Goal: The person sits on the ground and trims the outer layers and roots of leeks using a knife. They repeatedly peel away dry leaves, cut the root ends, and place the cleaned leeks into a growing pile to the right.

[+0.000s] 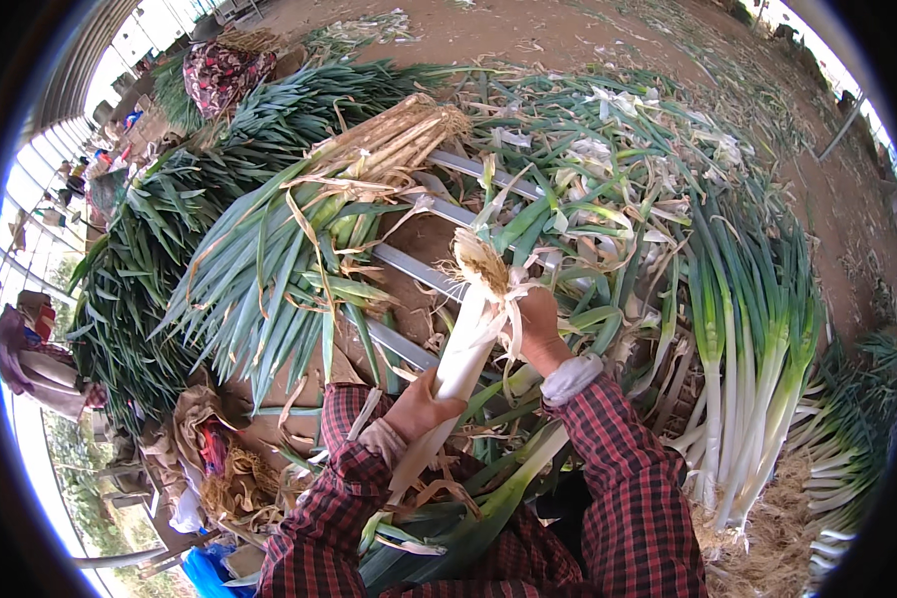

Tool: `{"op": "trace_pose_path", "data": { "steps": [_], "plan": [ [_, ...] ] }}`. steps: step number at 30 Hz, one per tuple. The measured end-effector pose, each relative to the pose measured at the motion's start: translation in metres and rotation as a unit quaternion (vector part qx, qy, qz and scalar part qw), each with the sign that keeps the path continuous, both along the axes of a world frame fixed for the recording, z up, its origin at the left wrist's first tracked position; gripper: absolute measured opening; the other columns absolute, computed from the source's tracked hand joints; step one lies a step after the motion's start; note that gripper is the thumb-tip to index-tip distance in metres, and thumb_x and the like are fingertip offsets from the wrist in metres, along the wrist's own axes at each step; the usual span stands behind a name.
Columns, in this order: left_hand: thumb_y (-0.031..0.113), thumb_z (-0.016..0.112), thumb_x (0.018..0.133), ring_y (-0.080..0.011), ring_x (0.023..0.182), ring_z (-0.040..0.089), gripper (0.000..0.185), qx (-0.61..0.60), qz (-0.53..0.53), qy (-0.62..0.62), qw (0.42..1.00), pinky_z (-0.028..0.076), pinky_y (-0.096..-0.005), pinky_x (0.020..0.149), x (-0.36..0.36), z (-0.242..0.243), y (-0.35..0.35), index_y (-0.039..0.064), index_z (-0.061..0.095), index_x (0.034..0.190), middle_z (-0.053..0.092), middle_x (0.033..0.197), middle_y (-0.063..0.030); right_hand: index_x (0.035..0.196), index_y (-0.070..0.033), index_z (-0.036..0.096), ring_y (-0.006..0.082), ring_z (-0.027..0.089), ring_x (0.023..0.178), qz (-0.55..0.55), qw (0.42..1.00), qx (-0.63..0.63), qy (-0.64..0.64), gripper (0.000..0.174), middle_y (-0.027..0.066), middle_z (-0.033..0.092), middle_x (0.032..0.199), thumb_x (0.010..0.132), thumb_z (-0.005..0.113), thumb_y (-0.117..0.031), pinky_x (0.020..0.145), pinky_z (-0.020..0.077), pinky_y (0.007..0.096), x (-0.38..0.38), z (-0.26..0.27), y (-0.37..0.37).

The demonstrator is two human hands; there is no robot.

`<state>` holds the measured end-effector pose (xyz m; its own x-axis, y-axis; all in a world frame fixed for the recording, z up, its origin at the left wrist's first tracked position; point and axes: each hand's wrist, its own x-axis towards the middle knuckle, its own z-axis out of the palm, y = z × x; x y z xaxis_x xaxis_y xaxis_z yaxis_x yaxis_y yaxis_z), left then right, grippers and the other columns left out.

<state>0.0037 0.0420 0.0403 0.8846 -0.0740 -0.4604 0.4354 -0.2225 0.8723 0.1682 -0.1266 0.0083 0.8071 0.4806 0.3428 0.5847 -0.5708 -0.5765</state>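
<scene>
My left hand [426, 407] is wrapped around the thick white shank of a large green onion [463, 347], which slants across in front of me with its root end away from me. Brown soil clings to its roots [489, 269]. Just below them, my right hand [542, 329] grips strips of dry outer skin [514, 303] that hang loose from the shank. Another green onion stalk [527, 467] lies across my lap under my forearms, its leaves spreading toward the bottom of the view.
Untrimmed green onions [269, 232] rest on a metal rail frame [411, 269]. Stripped leaves [590, 172] are heaped beyond. Trimmed green onions [747, 359] lie at right, near root scraps [747, 553]. A large leafy pile [142, 269] stands left, with cloth-covered bundles [224, 75] behind.
</scene>
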Motion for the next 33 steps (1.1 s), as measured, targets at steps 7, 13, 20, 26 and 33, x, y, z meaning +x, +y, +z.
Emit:
{"op": "trace_pose_path", "data": {
  "steps": [7, 13, 20, 26, 33],
  "plan": [
    [0.027, 0.071, 0.065, -0.0247, 0.089, 0.058, 0.064, 0.025, 0.028, 0.037, 0.999, 0.045, -0.0332, 0.082, 0.007, -0.001, -0.003, -0.007, 0.047, 0.115, 0.059, 0.1, -0.0183, 0.08, -0.01, 0.066, 0.0338, 0.06, 0.067, -0.043, 0.999, 0.016, -0.01, 0.022, 0.0132, 0.063, 0.071, 0.069, 0.063, -0.029, 0.056, 0.0476, 0.0417, 0.013, -0.039, 0.01],
    [0.022, 0.075, 0.066, -0.0191, 0.107, 0.049, 0.074, -0.022, 0.026, 0.05, 0.998, 0.037, -0.0301, 0.094, -0.044, 0.046, 0.013, -0.003, 0.04, 0.126, 0.053, 0.114, -0.0129, 0.078, 0.001, 0.06, 0.0204, 0.058, 0.051, -0.338, 0.856, 0.315, 0.234, 0.023, 0.0119, 0.063, 0.065, 0.085, 0.055, -0.02, 0.045, 0.0438, 0.0307, 0.082, -0.007, -0.09],
    [0.032, 0.072, 0.067, -0.0146, 0.09, 0.052, 0.072, -0.122, 0.086, 0.04, 0.988, 0.041, -0.0266, 0.081, -0.029, 0.036, 0.052, -0.003, 0.043, 0.123, 0.056, 0.1, -0.0074, 0.113, -0.004, 0.055, 0.024, 0.057, 0.096, 0.16, 0.809, -0.251, 0.506, 0.053, 0.0138, 0.06, 0.105, 0.076, 0.066, -0.04, 0.086, 0.0425, 0.0351, -0.068, -0.002, -0.08],
    [0.03, 0.071, 0.067, -0.0141, 0.086, 0.052, 0.066, -0.119, 0.075, 0.071, 0.988, 0.042, -0.0268, 0.077, -0.028, 0.038, 0.05, -0.002, 0.045, 0.119, 0.055, 0.097, -0.0072, 0.119, -0.007, 0.052, 0.0253, 0.055, 0.105, 0.131, 0.889, -0.4, 0.181, 0.053, 0.0157, 0.059, 0.11, 0.075, 0.067, -0.033, 0.095, 0.0408, 0.0373, 0.05, 0.085, -0.075],
    [0.032, 0.072, 0.066, -0.0147, 0.09, 0.053, 0.073, -0.142, 0.038, 0.089, 0.985, 0.041, -0.0265, 0.082, -0.02, 0.032, 0.049, -0.003, 0.043, 0.123, 0.057, 0.101, -0.0084, 0.126, -0.007, 0.042, 0.0245, 0.054, 0.106, -0.092, 0.994, -0.022, -0.046, 0.067, 0.0191, 0.057, 0.111, 0.07, 0.073, -0.027, 0.093, 0.0433, 0.0388, 0.123, 0.253, -0.055]
  ]
}}
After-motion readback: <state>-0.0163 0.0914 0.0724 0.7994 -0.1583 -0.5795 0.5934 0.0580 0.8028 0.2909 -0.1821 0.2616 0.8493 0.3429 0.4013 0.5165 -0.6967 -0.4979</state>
